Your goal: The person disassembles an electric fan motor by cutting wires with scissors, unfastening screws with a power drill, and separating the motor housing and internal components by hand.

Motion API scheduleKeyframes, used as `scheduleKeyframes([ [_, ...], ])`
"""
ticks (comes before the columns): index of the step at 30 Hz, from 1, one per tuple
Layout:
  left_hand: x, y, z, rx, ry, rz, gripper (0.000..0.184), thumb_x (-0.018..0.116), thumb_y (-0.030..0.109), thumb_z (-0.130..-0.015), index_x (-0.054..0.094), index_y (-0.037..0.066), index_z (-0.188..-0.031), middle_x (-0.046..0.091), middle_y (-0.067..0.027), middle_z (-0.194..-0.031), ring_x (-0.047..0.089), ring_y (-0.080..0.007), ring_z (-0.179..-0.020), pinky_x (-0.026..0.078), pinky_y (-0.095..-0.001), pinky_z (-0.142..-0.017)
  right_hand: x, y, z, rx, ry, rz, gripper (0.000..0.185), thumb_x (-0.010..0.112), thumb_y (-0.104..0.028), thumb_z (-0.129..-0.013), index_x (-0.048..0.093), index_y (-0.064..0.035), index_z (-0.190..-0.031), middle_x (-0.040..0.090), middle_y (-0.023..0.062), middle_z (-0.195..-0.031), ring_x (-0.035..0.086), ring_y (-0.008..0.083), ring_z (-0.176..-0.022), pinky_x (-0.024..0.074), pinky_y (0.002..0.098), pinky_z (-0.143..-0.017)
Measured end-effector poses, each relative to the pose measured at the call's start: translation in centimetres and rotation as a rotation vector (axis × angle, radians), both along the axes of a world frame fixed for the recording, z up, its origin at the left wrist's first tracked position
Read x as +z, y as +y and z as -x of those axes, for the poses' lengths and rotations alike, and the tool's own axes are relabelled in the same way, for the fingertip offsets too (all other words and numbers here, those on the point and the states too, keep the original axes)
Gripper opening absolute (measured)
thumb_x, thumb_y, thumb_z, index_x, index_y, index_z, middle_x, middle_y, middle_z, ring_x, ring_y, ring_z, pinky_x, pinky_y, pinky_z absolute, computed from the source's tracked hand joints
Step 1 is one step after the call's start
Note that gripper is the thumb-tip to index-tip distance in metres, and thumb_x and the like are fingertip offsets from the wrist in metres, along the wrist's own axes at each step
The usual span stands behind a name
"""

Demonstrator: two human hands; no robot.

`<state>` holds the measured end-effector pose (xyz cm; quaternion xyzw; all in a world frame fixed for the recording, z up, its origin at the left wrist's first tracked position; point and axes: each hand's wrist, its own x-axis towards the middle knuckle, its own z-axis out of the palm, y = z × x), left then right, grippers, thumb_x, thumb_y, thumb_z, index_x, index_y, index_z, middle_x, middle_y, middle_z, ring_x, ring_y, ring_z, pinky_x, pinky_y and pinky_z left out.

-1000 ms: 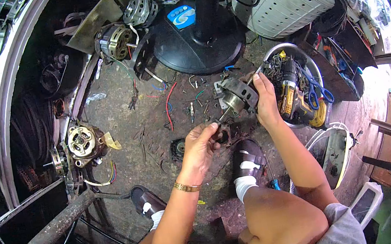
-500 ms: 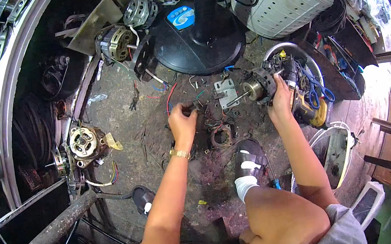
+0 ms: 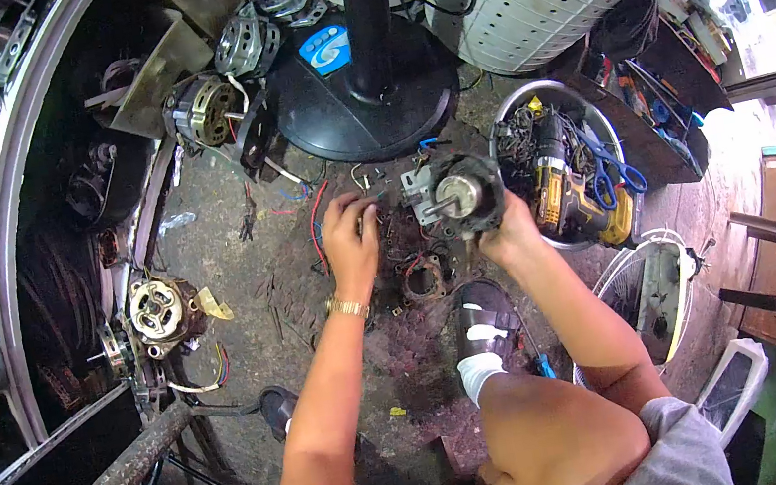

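My right hand (image 3: pixel 511 232) grips an electric motor (image 3: pixel 461 193) from its right side, holding it above the floor with its shaft pointing toward me and a little left. My left hand (image 3: pixel 351 243) hangs low over the dirty floor, fingers apart and slightly bent; a small dark patch shows by the fingertips, and I cannot make out what it is. Just beyond it lie a red wire (image 3: pixel 320 214) and small scraps. A round metal motor frame (image 3: pixel 423 279) rests on the floor between my hands. Partly behind the held motor is a metal plate (image 3: pixel 416 186).
A black fan base (image 3: pixel 370 125) stands ahead. At right, a metal basin (image 3: pixel 498 126) holds a yellow drill (image 3: pixel 551 193) and blue scissors (image 3: pixel 604 178). Another motor (image 3: pixel 163 314) sits at left, one more (image 3: pixel 206 111) farther back. A fan grille (image 3: pixel 615 284) lies at right.
The motor in my right hand has moved left, away from the basin, and its shaft has turned toward me. My left hand's fingers have spread from a pinch. The view has shifted slightly.
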<state>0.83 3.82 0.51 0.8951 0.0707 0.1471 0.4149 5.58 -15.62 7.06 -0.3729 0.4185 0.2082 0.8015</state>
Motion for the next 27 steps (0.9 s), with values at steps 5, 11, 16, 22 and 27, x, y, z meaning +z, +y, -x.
scheduleKeyframes([
  [5, 6.2, -2.0, 1.9, -0.227, -0.122, 0.273, 0.054, 0.077, 0.027, -0.065, 0.057, 0.005, -0.11, 0.051, -0.0155, -0.122, 0.043, -0.0343, -0.117, 0.037, -0.0447, -0.097, -2.2, 1.8, 2.6, 0.234, 0.019, -0.286, 0.034, 0.036, -0.028, -0.097, 0.057, -0.0073, -0.112, 0.064, 0.0071, -0.106, 0.062, 0.0204, -0.094, 0.052, 0.0363, -0.079],
  [11, 4.7, -1.4, 4.3, -0.181, 0.034, 0.389, 0.065, 0.08, 0.035, -0.062, 0.056, 0.005, -0.114, 0.041, -0.0183, -0.13, 0.042, -0.0341, -0.12, 0.035, -0.0437, -0.101, -0.2, 3.8, 5.1, 0.434, -0.194, -0.421, 0.046, 0.048, -0.046, -0.092, 0.054, -0.0105, -0.12, 0.059, 0.0044, -0.115, 0.054, 0.0177, -0.107, 0.0419, 0.0379, -0.094],
  [16, 5.9, -1.6, 4.9, 0.054, -0.146, 0.234, 0.064, 0.08, 0.044, -0.061, 0.061, 0.006, -0.109, 0.035, -0.0173, -0.136, 0.039, -0.0348, -0.122, 0.033, -0.0453, -0.102, 0.4, 5.0, 5.3, 0.435, -0.159, -0.522, 0.045, 0.058, -0.044, -0.087, 0.055, -0.0102, -0.117, 0.061, 0.0036, -0.113, 0.057, 0.0189, -0.102, 0.0456, 0.0377, -0.09],
  [22, 8.9, -0.2, 5.7, 0.138, -0.267, -0.15, 0.072, 0.075, 0.06, -0.059, 0.062, 0.007, -0.107, 0.049, -0.0157, -0.117, 0.045, -0.0331, -0.114, 0.038, -0.0461, -0.094, 1.9, 6.2, 4.8, 0.505, -0.134, -0.442, 0.041, 0.056, -0.041, -0.089, 0.056, -0.0108, -0.116, 0.063, 0.0023, -0.108, 0.06, 0.0137, -0.094, 0.0503, 0.0296, -0.076],
  [27, 10.6, 0.4, 4.7, -0.074, -0.366, -0.13, 0.065, 0.073, 0.055, -0.065, 0.058, 0.006, -0.104, 0.056, -0.0116, -0.105, 0.051, -0.0296, -0.105, 0.04, -0.0422, -0.092, 1.8, 4.0, 4.8, 0.663, -0.215, -0.505, 0.052, 0.052, -0.046, -0.09, 0.048, -0.0085, -0.126, 0.056, 0.0086, -0.121, 0.055, 0.0199, -0.108, 0.0469, 0.035, -0.088],
])
